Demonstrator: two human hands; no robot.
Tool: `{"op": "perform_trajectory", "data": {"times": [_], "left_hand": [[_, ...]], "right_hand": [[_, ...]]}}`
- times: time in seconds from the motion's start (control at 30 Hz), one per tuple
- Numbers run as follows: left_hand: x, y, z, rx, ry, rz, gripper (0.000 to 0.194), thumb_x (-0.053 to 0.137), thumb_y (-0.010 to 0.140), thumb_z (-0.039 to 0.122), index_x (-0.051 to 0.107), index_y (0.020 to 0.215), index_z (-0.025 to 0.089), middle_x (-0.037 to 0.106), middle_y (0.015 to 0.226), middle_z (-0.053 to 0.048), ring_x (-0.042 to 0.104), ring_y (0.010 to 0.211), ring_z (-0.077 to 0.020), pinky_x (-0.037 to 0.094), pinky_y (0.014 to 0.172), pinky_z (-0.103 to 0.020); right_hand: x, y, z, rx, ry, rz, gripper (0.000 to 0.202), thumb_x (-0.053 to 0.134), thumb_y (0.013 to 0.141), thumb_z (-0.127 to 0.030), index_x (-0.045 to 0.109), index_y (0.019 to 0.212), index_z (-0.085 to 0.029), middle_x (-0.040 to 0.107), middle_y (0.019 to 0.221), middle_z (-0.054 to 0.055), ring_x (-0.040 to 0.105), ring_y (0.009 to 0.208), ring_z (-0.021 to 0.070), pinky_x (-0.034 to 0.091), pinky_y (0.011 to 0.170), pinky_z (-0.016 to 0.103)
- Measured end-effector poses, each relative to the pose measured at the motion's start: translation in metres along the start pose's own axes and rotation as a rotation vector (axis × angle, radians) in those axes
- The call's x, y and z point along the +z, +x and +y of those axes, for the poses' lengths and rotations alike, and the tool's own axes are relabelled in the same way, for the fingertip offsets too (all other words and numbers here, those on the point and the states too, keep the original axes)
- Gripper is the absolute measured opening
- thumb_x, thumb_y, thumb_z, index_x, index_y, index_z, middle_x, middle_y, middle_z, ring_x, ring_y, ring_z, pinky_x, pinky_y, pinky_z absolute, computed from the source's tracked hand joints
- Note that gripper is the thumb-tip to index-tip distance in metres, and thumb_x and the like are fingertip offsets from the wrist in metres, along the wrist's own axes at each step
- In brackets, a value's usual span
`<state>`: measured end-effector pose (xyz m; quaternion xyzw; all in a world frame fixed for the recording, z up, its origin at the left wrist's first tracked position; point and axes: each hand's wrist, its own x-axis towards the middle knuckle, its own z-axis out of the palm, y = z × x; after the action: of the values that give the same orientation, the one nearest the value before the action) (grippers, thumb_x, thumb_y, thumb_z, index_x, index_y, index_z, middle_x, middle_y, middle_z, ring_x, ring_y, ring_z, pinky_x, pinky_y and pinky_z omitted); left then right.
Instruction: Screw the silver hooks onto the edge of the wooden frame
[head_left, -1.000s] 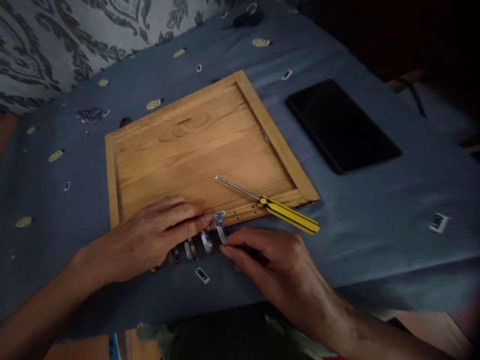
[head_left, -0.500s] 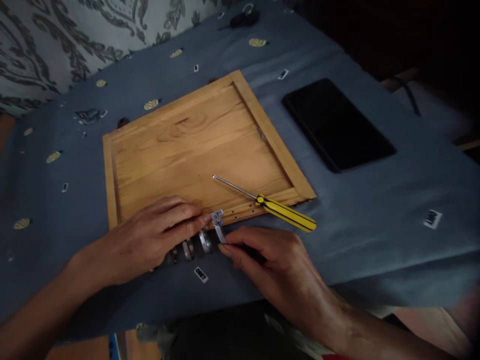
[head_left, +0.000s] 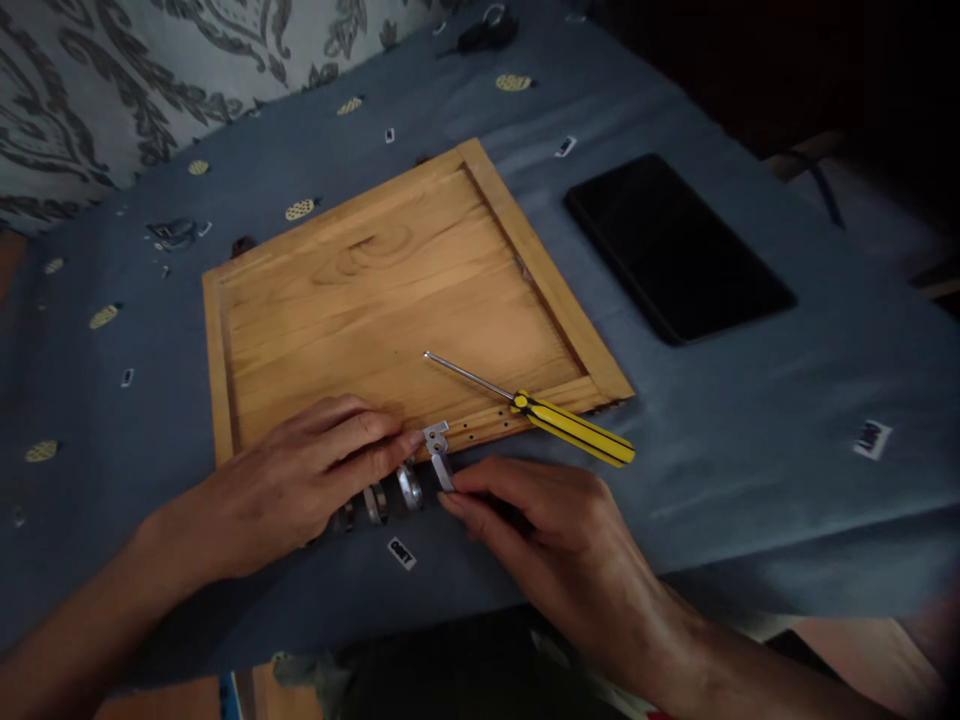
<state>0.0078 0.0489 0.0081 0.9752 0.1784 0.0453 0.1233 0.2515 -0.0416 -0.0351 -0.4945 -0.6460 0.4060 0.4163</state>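
Hands (head_left: pixel 289 485) on metal bracket (head_left: pixel 436 440), wooden panel (head_left: pixel 375 290), yellow screwdriver (head_left: pixel 574 428)

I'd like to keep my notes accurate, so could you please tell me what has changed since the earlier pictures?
Nothing visibly, beyond a slight shift of view. The right hand still pinches the metal bracket, the left hand's fingertips remain at it, and the screwdriver still rests across the wooden panel's edge.

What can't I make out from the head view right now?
- Lower end of the metal bracket: covered by the right hand's fingertips.
- Near left corner of the wooden panel: behind the left hand.
- Small pieces beyond the panel's far left corner: too small and blurred to identify.
- Dark object near the top edge: too dim.
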Motion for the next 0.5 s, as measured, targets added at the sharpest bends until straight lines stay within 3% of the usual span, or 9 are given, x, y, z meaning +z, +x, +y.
{"op": "perform_trajectory", "data": {"times": [0.17, 0.33, 0.5], "left_hand": [[-0.0013, -0.0003, 0.0005, 0.009, -0.012, -0.005, 0.057, 0.04, 0.101, 0.002, 0.047, 0.155, 0.018, 0.067, 0.137, -0.011, 0.062, 0.128, -0.0234, 0.061, 0.107, -0.038], [0.0001, -0.0007, -0.0011, -0.004, -0.032, -0.013, 0.056, 0.04, 0.104, 0.006, 0.045, 0.157, 0.021, 0.068, 0.136, -0.011, 0.064, 0.127, -0.0248, 0.061, 0.107, -0.042], [0.0008, -0.0002, -0.0005, -0.006, -0.023, 0.029, 0.05, 0.04, 0.106, 0.008, 0.05, 0.153, 0.02, 0.068, 0.136, -0.011, 0.064, 0.126, -0.0237, 0.061, 0.106, -0.039]], "right_hand": [[-0.0003, -0.0015, -0.0008, 0.014, 0.009, 0.004, 0.015, 0.066, 0.098, -0.014, 0.072, 0.085, -0.017, 0.072, 0.071, -0.004, 0.067, 0.062, 0.0081, 0.05, 0.062, 0.019], [-0.0014, 0.0001, -0.0019, 0.014, 0.036, -0.005, 0.018, 0.063, 0.099, -0.016, 0.071, 0.084, -0.019, 0.072, 0.071, -0.003, 0.067, 0.062, 0.0093, 0.052, 0.062, 0.02], [-0.0021, 0.0, -0.0026, 0.031, 0.069, -0.005, 0.019, 0.064, 0.099, -0.018, 0.07, 0.082, -0.02, 0.07, 0.068, -0.004, 0.064, 0.059, 0.008, 0.051, 0.06, 0.02]]}}
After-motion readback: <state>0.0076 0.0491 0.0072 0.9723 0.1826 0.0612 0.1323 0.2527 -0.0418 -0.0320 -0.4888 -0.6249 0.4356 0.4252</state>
